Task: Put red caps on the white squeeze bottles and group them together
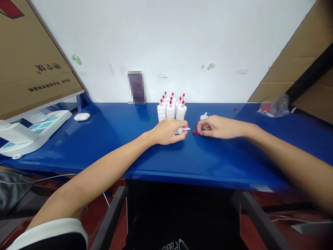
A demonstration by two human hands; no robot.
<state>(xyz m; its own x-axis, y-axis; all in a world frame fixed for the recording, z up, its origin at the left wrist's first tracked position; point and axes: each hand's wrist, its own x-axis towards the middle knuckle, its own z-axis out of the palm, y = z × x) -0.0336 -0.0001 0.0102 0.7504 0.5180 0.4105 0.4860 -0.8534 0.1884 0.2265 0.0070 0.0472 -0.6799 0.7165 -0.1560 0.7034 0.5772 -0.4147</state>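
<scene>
My left hand (170, 131) is wrapped round a white bottle (179, 131), whose bare pointed nozzle sticks out to the right. Just behind that hand stands a cluster of several white bottles (170, 110) with red tips. Small red caps (194, 132) lie on the blue table between my hands. My right hand (210, 126) has thumb and forefinger curled together at the caps; whether a cap is between the fingertips is too small to tell. A white nozzle piece (204, 116) lies just behind my right hand, partly hidden by it.
On the blue table (104, 139), a white case (82, 116) and a white device (39, 132) are at the left. A dark upright phone-like object (137, 87) leans by the wall. A plastic bag (274, 107) with red pieces and a loose red cap (235, 109) lie right.
</scene>
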